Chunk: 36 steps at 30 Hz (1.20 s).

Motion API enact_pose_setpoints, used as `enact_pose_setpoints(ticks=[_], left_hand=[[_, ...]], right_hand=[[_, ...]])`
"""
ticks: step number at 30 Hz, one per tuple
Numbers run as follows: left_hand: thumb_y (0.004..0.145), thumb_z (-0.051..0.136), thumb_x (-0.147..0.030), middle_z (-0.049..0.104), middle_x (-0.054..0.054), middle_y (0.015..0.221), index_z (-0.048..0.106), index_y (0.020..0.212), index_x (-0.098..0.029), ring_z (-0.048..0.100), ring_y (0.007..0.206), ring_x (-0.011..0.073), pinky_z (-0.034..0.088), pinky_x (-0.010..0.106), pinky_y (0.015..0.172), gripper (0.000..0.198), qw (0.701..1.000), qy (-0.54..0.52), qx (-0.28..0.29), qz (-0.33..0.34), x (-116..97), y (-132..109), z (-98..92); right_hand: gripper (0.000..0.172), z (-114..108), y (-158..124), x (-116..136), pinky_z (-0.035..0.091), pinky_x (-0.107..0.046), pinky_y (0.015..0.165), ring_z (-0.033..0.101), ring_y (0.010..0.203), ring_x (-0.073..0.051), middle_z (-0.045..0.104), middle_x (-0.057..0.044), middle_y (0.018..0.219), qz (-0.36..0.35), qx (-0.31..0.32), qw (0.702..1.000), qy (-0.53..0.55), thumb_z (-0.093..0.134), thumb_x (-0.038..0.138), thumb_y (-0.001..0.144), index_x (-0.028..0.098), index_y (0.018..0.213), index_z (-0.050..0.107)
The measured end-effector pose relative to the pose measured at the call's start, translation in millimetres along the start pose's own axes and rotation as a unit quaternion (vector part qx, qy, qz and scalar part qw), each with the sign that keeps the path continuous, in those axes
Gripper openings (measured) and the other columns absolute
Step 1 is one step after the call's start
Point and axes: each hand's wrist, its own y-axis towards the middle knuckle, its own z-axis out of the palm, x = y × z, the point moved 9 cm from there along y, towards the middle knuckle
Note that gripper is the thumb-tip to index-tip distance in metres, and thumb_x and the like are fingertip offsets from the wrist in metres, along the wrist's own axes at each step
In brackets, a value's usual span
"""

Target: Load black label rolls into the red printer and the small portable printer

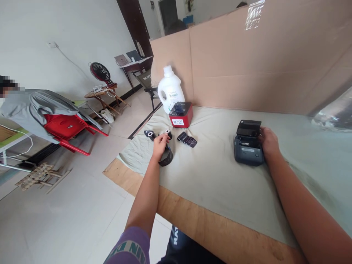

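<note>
On the cloth at left, my left hand is closed, its fingertips pinched against a black label roll with a white core. A loop of black strip curls out below that hand. Another black roll lies just left of it, and a folded black label strip to the right. My right hand grips the right side of a dark label printer; some fingers are hidden behind it. The printer's lid stands raised, exposing the compartment.
Behind the rolls are a red and black box-shaped device and a white jug. A cardboard panel borders the back. The table's bare wooden edge runs along the front. At left, a person sits on a red chair.
</note>
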Motion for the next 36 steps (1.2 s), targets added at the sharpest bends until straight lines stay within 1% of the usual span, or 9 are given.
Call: enact_pose_setpoints(ticks=[4, 6, 8, 11, 16, 21, 25, 31, 36], left_hand=[[0.095, 0.048, -0.042, 0.073, 0.005, 0.093, 0.070, 0.083, -0.020, 0.067, 0.095, 0.0191, 0.050, 0.030, 0.090, 0.034, 0.995, -0.008, -0.049, 0.090, -53.2, 0.7, -32.3], [0.096, 0.048, -0.041, 0.073, 0.005, 0.100, 0.070, 0.092, -0.021, 0.067, 0.101, 0.0196, 0.051, 0.031, 0.094, 0.031, 0.993, -0.010, -0.033, 0.109, -75.3, 0.3, -26.9], [0.094, 0.053, -0.037, 0.073, 0.005, 0.105, 0.069, 0.100, -0.022, 0.068, 0.103, 0.0209, 0.052, 0.032, 0.094, 0.023, 0.994, 0.039, 0.050, 0.093, -84.4, 0.2, 6.1], [0.086, 0.062, -0.020, 0.069, 0.011, 0.123, 0.066, 0.117, -0.021, 0.065, 0.115, 0.0268, 0.049, 0.037, 0.100, 0.032, 0.965, 0.208, 0.159, 0.002, -66.5, -1.7, 64.0], [0.072, 0.066, -0.002, 0.070, 0.019, 0.118, 0.069, 0.115, -0.014, 0.064, 0.117, 0.0355, 0.049, 0.046, 0.099, 0.044, 0.939, 0.281, 0.188, -0.059, -53.4, 5.1, 106.3], [0.080, 0.070, -0.014, 0.073, 0.009, 0.116, 0.069, 0.120, -0.019, 0.068, 0.109, 0.0238, 0.053, 0.036, 0.096, 0.040, 0.941, 0.109, 0.318, 0.040, -121.9, -2.0, 164.4], [0.083, 0.069, -0.020, 0.071, 0.011, 0.121, 0.067, 0.125, -0.017, 0.067, 0.113, 0.0256, 0.052, 0.039, 0.098, 0.042, 0.863, -0.180, 0.457, 0.117, -200.8, -33.4, 228.7], [0.079, 0.060, -0.006, 0.068, 0.009, 0.129, 0.071, 0.121, -0.017, 0.062, 0.119, 0.0248, 0.045, 0.038, 0.107, 0.045, 0.873, -0.003, 0.449, 0.189, -203.7, -58.2, 303.3], [0.084, 0.054, -0.011, 0.069, 0.004, 0.125, 0.071, 0.124, -0.028, 0.054, 0.119, 0.0313, 0.042, 0.048, 0.103, 0.047, 0.866, 0.187, 0.392, 0.247, -189.2, -72.1, 316.0]], right_hand=[[0.029, -1.0, -0.6, -1.3, 0.053, -0.030, 0.081, 0.067, 0.089, -0.018, 0.071, -0.008, 0.096, 0.002, -0.003, 1.000, -0.007, 0.054, 0.044, 0.092, 0.018, 0.099, 0.065], [0.030, -0.4, -0.1, -2.7, 0.053, -0.028, 0.079, 0.067, 0.089, -0.017, 0.071, -0.008, 0.096, 0.007, 0.000, 1.000, -0.004, 0.053, 0.044, 0.092, 0.018, 0.101, 0.065], [0.031, 0.7, 0.9, -4.2, 0.053, -0.026, 0.076, 0.067, 0.088, -0.017, 0.072, -0.008, 0.095, 0.012, 0.005, 1.000, 0.003, 0.053, 0.044, 0.093, 0.018, 0.101, 0.065], [0.033, 1.5, 2.9, -5.7, 0.053, -0.026, 0.073, 0.067, 0.087, -0.017, 0.072, -0.008, 0.095, 0.011, 0.012, 1.000, 0.006, 0.053, 0.047, 0.092, 0.018, 0.101, 0.064], [0.041, -0.5, 4.5, -8.8, 0.056, -0.033, 0.079, 0.069, 0.085, -0.020, 0.072, -0.005, 0.096, 0.001, 0.013, 1.000, -0.005, 0.053, 0.060, 0.086, 0.023, 0.100, 0.064], [0.051, 2.3, 4.9, -9.0, 0.055, -0.037, 0.087, 0.069, 0.096, -0.022, 0.072, -0.005, 0.106, -0.013, 0.038, 0.998, -0.046, 0.050, 0.070, 0.083, 0.026, 0.104, 0.063], [0.056, 1.8, 6.6, -10.0, 0.055, -0.038, 0.091, 0.068, 0.103, -0.023, 0.071, -0.006, 0.111, -0.014, 0.048, 0.997, -0.063, 0.046, 0.073, 0.084, 0.026, 0.108, 0.062], [0.061, 1.1, 8.7, -14.6, 0.056, -0.036, 0.091, 0.067, 0.107, -0.023, 0.071, -0.006, 0.115, -0.014, 0.064, 0.995, -0.077, 0.040, 0.074, 0.086, 0.024, 0.115, 0.060], [0.057, 3.2, 9.2, -17.3, 0.056, -0.037, 0.088, 0.068, 0.105, -0.024, 0.070, -0.007, 0.116, -0.002, 0.065, 0.997, -0.038, 0.043, 0.071, 0.087, 0.024, 0.115, 0.059]])
